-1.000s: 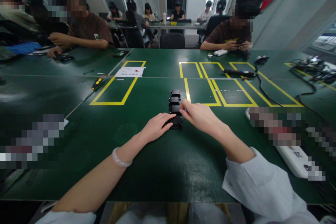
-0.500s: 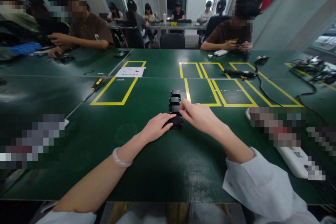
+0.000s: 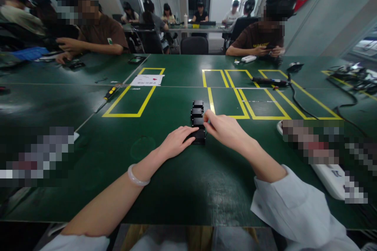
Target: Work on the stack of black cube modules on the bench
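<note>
A row of several small black blocks [image 3: 196,112], seemingly joined end to end, lies on the green table [image 3: 165,188] and points away from me. My left hand [image 3: 176,142] reaches in from the left, its fingers and thumb gripping the nearest black block [image 3: 200,137]. At the row's right side my right hand [image 3: 225,128] is closed in a pinch, thumb and fingertips beside the second block. Whatever is between those fingertips is too small or hidden to make out. My fingers cover part of the two nearest blocks.
Yellow tape outlines [image 3: 121,115] mark the table beyond. A yellow-and-black screwdriver [image 3: 110,93] lies left, by a paper label [image 3: 148,80]. To the right are a black corded tool [image 3: 271,82], a white power strip [image 3: 330,178] and tangled cables [image 3: 357,76]. Co-workers sit across.
The view has shifted very slightly. Both hands stay at the black row, the right fingertips still pinched at its right side.
</note>
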A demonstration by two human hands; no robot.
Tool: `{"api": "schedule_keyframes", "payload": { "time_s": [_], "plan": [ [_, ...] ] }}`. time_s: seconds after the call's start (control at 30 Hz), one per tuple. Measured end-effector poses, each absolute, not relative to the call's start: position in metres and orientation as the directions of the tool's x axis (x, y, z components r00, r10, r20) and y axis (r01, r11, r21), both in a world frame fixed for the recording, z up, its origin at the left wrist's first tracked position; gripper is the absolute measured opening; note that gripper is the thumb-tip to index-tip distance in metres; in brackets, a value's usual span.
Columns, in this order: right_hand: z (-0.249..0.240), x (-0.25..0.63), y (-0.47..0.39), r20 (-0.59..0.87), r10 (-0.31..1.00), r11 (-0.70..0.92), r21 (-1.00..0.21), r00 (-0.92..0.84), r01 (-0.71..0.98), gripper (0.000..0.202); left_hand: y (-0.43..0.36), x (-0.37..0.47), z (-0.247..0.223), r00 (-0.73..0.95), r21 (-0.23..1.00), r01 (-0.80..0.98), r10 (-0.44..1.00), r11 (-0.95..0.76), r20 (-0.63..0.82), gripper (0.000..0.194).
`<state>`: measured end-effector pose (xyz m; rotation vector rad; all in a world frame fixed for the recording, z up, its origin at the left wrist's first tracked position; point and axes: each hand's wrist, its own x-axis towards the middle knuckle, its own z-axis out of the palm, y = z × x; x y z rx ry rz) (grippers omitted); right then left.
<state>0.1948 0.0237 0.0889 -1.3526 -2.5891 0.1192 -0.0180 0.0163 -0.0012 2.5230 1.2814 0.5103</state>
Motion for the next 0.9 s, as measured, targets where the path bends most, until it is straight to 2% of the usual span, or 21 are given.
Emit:
{"api": "schedule_keyframes", "payload": {
  "time_s": [0.2, 0.57, 0.73, 0.9],
  "plan": [
    [0.0883, 0.1946, 0.0244, 0.144, 0.827, 0.561, -0.143, -0.544, 0.815, 0.02, 0.0161, -0.0185, -0.0012, 0.545, 0.377, 0.728, 0.817, -0.573, 0.189, 0.041],
    [0.0881, 0.1969, 0.0235, 0.158, 0.819, 0.572, -0.167, -0.551, 0.803, 0.018, 0.0167, -0.018, -0.0041, 0.547, 0.383, 0.719, 0.812, -0.58, 0.202, 0.04],
    [0.0877, 0.1969, 0.0244, 0.15, 0.822, 0.567, -0.137, -0.549, 0.812, 0.025, 0.0174, -0.0185, -0.0045, 0.55, 0.379, 0.721, 0.812, -0.579, 0.195, 0.04],
    [0.0863, 0.1969, 0.0255, 0.154, 0.823, 0.565, -0.115, -0.547, 0.817, 0.021, 0.0164, -0.0181, -0.0035, 0.546, 0.391, 0.719, 0.815, -0.574, 0.194, 0.04]
  ]
}}
